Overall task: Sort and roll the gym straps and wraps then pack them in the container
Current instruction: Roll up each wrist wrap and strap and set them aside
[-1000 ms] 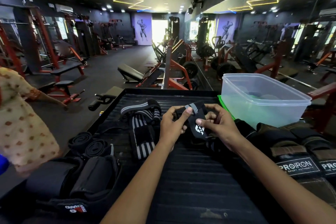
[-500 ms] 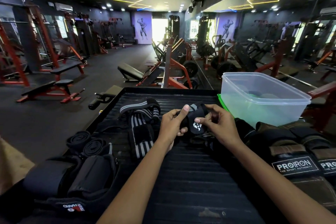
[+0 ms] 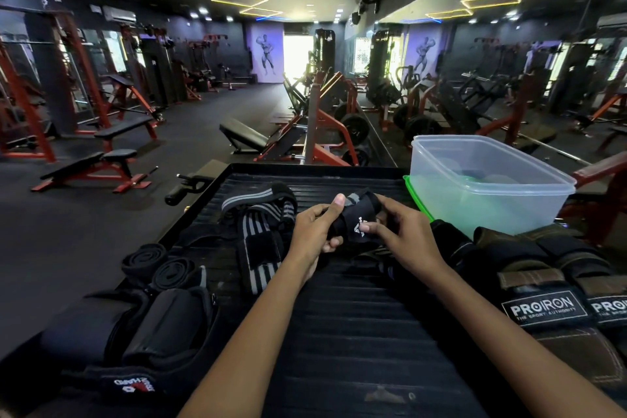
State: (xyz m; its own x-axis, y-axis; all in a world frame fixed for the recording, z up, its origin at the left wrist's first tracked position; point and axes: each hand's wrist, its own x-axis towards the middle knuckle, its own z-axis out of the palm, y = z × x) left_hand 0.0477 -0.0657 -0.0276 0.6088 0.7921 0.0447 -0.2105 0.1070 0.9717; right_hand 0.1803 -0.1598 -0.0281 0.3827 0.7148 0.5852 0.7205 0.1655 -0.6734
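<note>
A black fabric wrap [image 3: 356, 224] with a grey end and a white logo sits half-rolled above the ribbed black tray [image 3: 356, 332], pinched by the curled fingers of the left hand [image 3: 314, 237] and right hand [image 3: 403, 237], beside the translucent rectangular plastic container [image 3: 488, 187].

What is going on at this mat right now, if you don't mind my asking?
A person is rolling a black wrist wrap with a white logo, pinched between the left hand and right hand above the ribbed black mat. The clear plastic container stands open behind. Two rolled black straps and a grey-striped black wrap lie left.
</note>
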